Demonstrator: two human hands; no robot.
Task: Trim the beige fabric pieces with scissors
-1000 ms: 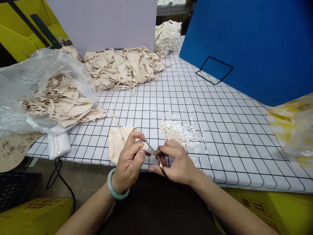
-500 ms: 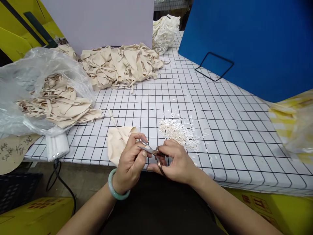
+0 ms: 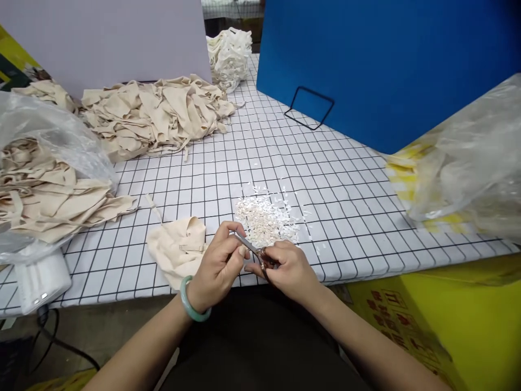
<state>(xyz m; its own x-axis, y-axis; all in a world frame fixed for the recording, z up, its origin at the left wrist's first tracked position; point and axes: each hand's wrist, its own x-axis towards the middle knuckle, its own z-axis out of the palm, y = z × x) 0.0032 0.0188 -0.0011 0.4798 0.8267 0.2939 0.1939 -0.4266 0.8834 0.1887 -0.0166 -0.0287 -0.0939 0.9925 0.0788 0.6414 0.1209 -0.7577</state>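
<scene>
My right hand (image 3: 291,269) is closed round the handles of a pair of small scissors (image 3: 249,244). The blades point up and left, lie together, and reach the fingertips of my left hand (image 3: 222,260). That hand is pinched on a beige fabric piece (image 3: 173,252), which trails from it to the left over the table edge area; the exact bit between the fingertips is hidden. A thin strap (image 3: 153,206) sticks out from the fabric's far side. Just beyond the scissors lies a heap of tiny white and beige snippets (image 3: 266,220). A green bangle (image 3: 191,301) circles my left wrist.
A pile of beige fabric pieces (image 3: 154,114) lies at the back left, and a clear plastic bag (image 3: 52,125) with more stands nearer. A white power adapter (image 3: 43,277) sits at the front edge. A blue board (image 3: 366,70) and a plastic bag (image 3: 480,163) occupy the right.
The scissor blades were apart and have come together at my left fingertips. The whole scene has shifted left as the head view turned right.
</scene>
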